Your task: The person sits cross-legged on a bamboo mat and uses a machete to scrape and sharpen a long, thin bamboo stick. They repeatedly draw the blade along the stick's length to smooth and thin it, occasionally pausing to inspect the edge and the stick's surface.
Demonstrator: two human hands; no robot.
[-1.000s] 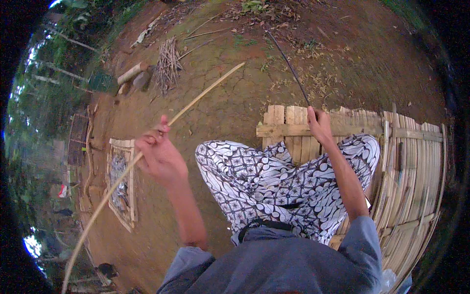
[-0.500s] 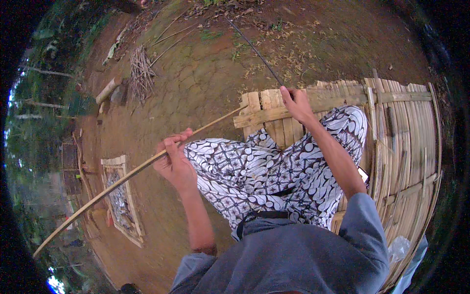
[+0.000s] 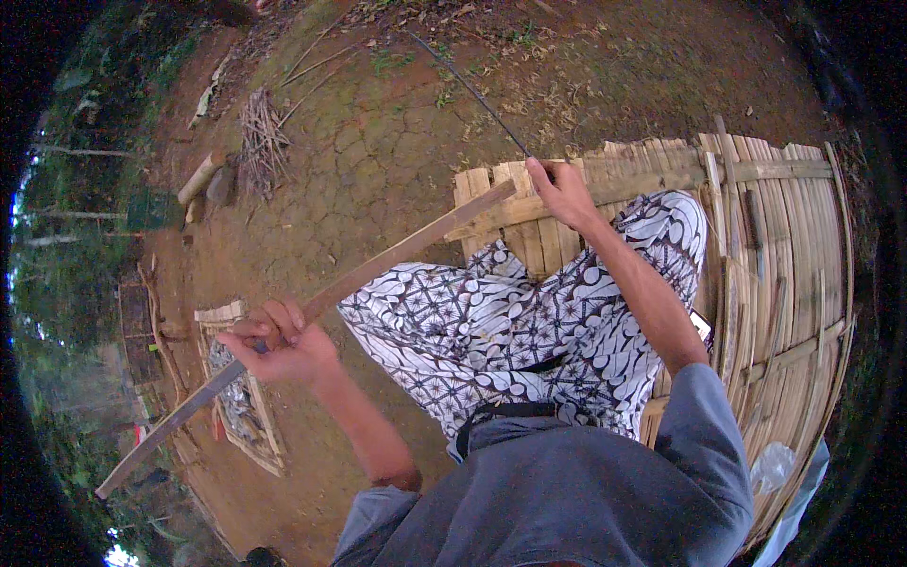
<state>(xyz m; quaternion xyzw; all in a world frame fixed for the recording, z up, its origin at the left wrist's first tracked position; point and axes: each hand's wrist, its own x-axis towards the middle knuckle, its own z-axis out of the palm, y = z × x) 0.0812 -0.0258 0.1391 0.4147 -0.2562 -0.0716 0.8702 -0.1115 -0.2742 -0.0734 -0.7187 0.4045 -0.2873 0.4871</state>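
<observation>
My left hand [image 3: 283,345] is closed round a long flat bamboo strip [image 3: 402,253], its broad brownish face turned up. The strip slants from the lower left, past my knee, to an end just short of my other hand. My right hand [image 3: 564,194] rests above the edge of the slatted bamboo platform [image 3: 789,213], its fingers closed on a long, thin dark stick [image 3: 472,93]. That stick points away to the upper left over the ground. Its held end is hidden in my fingers. My legs, in patterned cloth [image 3: 529,331], are bent between my arms.
A dark narrow tool [image 3: 753,219] lies on the platform, with a clear plastic bag [image 3: 773,468] near its right edge. On the ground are a bundle of sticks [image 3: 262,142], a cut log [image 3: 200,180] and a wood-framed pit [image 3: 267,430] with grey contents.
My left hand has moved left and a little down along the bamboo strip. The strip has rolled from its narrow edge to its broad face. My right hand has shifted slightly left and up.
</observation>
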